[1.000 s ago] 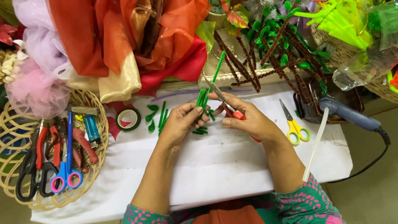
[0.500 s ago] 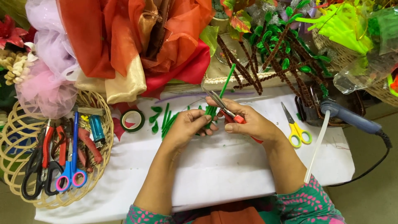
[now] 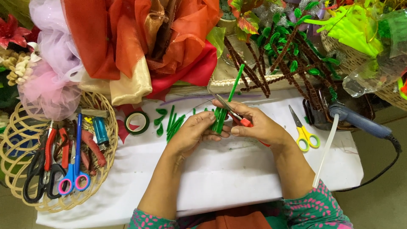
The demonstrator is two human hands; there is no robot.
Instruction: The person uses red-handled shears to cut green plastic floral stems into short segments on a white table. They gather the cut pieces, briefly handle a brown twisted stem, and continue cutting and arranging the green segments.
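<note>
white table (image 3: pixel 237 178), yellow scissors (image 3: pixel 303 132), tape roll (image 3: pixel 137 122)

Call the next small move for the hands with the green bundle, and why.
Probably close the red-handled scissors across the green sticks. The left hand pinches the bundle upright, the right hand holds the scissors with the blades lying against it, and cut green pieces already lie on the white table.

yellow scissors (image 3: pixel 304 135) on white table (image 3: pixel 237 186) | tape roll (image 3: pixel 137 123) | wicker basket (image 3: pixel 108 140), probably pliers inside | glue gun (image 3: pixel 360 123)
</note>
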